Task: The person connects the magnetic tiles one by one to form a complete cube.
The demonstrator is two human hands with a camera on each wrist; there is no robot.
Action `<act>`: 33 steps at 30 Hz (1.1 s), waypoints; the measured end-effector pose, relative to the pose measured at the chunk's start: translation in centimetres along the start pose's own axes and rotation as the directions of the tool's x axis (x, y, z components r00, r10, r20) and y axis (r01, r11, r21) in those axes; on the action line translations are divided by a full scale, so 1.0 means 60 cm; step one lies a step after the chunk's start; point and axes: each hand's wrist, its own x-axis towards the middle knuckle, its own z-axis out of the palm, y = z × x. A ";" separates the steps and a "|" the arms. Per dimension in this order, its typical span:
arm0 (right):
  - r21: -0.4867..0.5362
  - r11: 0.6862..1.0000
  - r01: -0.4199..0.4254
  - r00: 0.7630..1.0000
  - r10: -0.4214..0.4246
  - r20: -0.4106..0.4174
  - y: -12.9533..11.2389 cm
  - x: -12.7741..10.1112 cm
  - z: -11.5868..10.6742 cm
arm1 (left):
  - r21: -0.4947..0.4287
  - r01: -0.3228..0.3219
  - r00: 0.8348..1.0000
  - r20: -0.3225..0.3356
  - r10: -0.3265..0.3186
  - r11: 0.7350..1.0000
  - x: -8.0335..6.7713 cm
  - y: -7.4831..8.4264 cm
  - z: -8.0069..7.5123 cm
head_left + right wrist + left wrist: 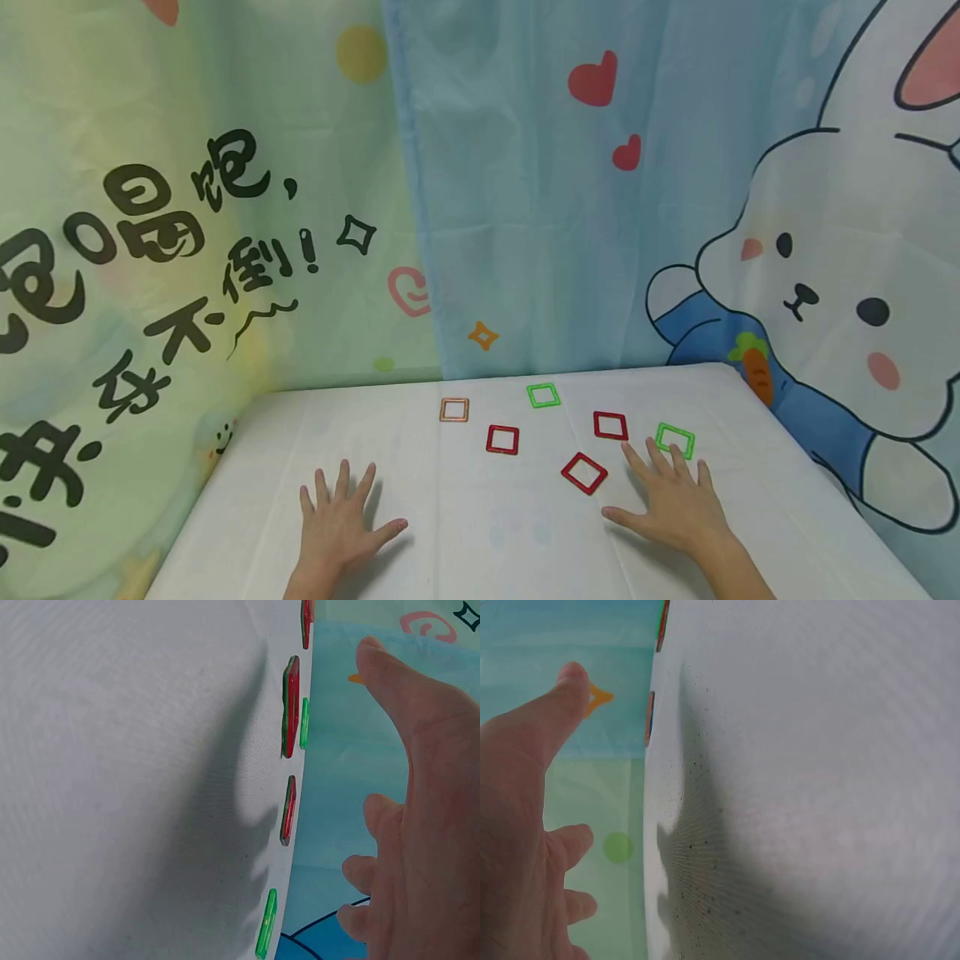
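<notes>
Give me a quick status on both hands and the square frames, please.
Left hand open, flat on table. Right hand open, fingertips by green frame. Six frames untouched. Nothing blocking.

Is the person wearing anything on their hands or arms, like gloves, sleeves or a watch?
No. The bare left hand and bare right hand show no gloves, rings or markings. The forearms seen in the head view are uncovered, with no sleeves, watch or bracelet visible. Nails look short and unpainted.

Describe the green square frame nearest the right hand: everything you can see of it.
The green square frame is a thin, bright green open square, plastic by its look, with the white tabletop showing through its middle. It lies flat, slightly turned, toward the table's right side. The right hand lies spread just below it, fingertips at or just over its near edge; actual contact is unclear.
</notes>
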 end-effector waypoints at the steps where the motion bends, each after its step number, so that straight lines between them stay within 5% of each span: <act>1: 0.001 1.000 0.000 1.000 0.000 0.003 0.000 0.000 0.001 | 0.002 0.000 1.000 -0.001 0.000 1.000 0.000 0.000 0.000; 19: 0.027 1.000 -0.001 1.000 0.002 -0.008 0.002 0.015 0.010 | -0.011 -0.019 1.000 -0.014 0.019 1.000 0.009 0.005 -0.001; 26: 0.147 0.989 0.033 0.999 -0.036 0.014 -0.022 0.015 0.004 | -0.060 -0.048 0.999 -0.001 0.048 0.997 0.010 0.007 0.001; 33: 0.205 0.978 -0.038 0.999 0.037 0.011 -0.042 0.026 -0.001 | -0.092 -0.089 0.996 -0.014 0.088 0.992 0.024 0.006 0.008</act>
